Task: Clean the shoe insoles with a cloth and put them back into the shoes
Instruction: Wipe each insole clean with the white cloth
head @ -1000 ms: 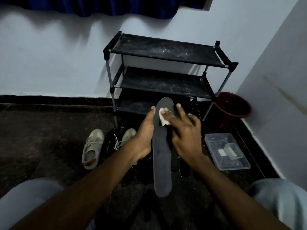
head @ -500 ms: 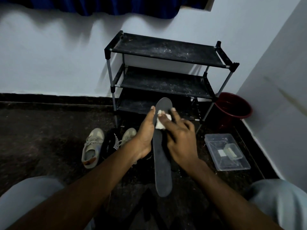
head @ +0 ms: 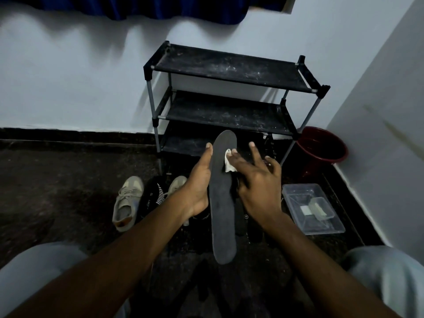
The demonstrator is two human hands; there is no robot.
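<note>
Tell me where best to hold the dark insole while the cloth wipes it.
Grip the insole by its long left edge near mid-length, coming from the left, thumb along the rim, as the left hand does. It is thin, flat and long, so an edge hold leaves the top face free for the cloth under the right hand.

From here I see the insole (head: 223, 203) dead centre, the left hand (head: 198, 182) gripping it at 9 o'clock and the right hand (head: 257, 182) at 3. The cloth (head: 228, 162) lies on the insole. The shoe rack (head: 229, 72) stands behind at 12, the bucket (head: 321, 150) at 2, the container (head: 294, 198) at 3 and a sneaker (head: 127, 203) at 9.
</note>
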